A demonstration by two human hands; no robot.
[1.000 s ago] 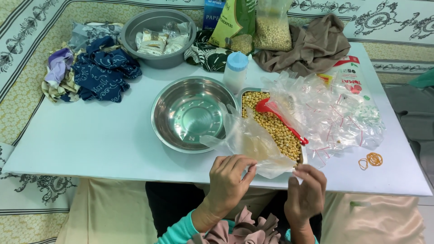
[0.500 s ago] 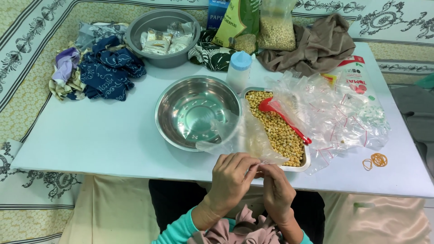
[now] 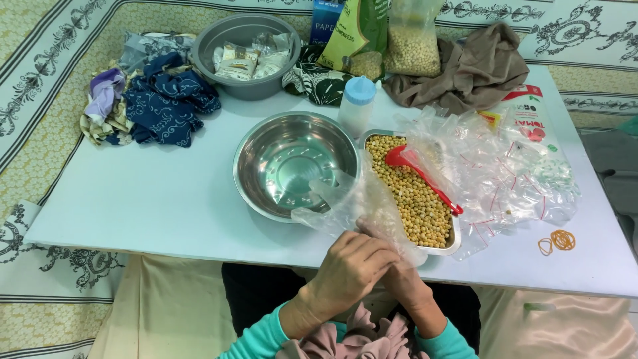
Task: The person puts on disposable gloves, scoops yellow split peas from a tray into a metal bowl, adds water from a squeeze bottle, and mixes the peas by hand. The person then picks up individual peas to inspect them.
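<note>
**Hands close together on the clear bag**

Both hands have drawn together since the earlier frames, when they stood apart along the bag's edge. Now the left hand (image 3: 352, 269) lies over the right hand (image 3: 407, 284), and the fingers of both are clamped on the near edge of a thin clear plastic bag (image 3: 345, 199). Beyond the fingertips the bag billows up over the desk (image 3: 146, 206), between the steel bowl (image 3: 292, 163) and the tray of chickpeas (image 3: 412, 196). It looks weightless, limp and slick; a pinch at the mouth rim, one layer per hand, seems the surest hold.
</note>
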